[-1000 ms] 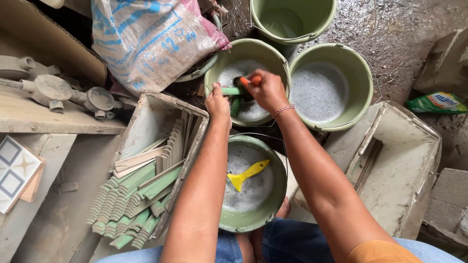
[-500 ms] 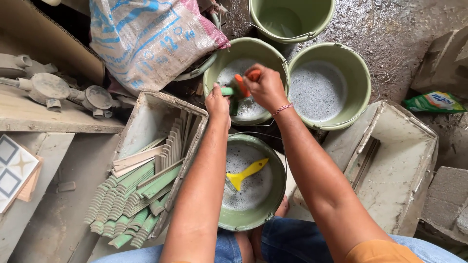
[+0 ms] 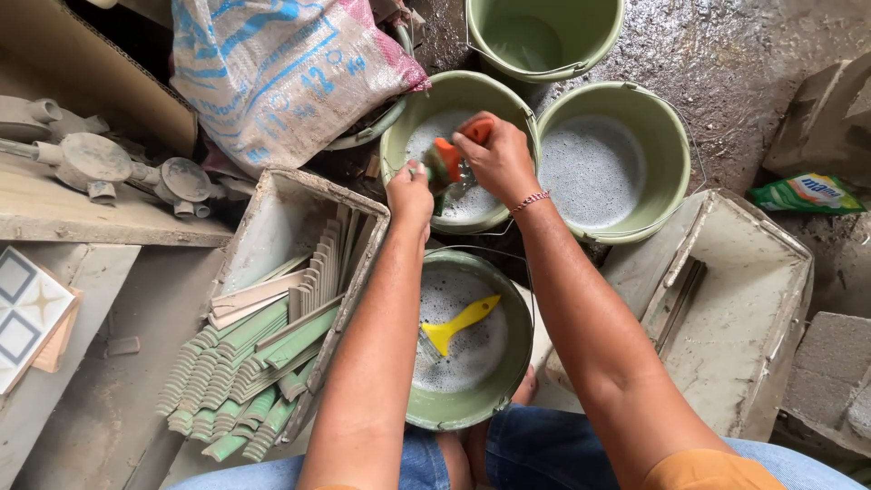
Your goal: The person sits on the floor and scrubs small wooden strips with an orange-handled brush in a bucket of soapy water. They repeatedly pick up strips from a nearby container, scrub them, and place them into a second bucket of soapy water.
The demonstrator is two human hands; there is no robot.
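Both hands are over a green bucket (image 3: 413,118) of foamy water. My right hand (image 3: 494,159) grips an orange brush (image 3: 447,159) and presses it against a small green tile piece (image 3: 437,195). My left hand (image 3: 410,192) holds that piece at the bucket's near rim; most of the piece is hidden by the fingers and the brush. Directly below my arms stands another green bucket (image 3: 508,386) with soapy water and a yellow scraper (image 3: 458,323) lying in it.
A grey tray (image 3: 263,227) at left holds several green and beige trim tiles (image 3: 245,363). Two more green buckets (image 3: 667,159) (image 3: 544,36) sit at right and top. A woven sack (image 3: 281,68), a second grey tray (image 3: 753,327), a detergent packet (image 3: 803,193) and patterned tiles (image 3: 27,308) surround them.
The right hand has drawn the orange brush across the piece, shifting slightly left and down. The left hand has kept its place at the bucket's rim.
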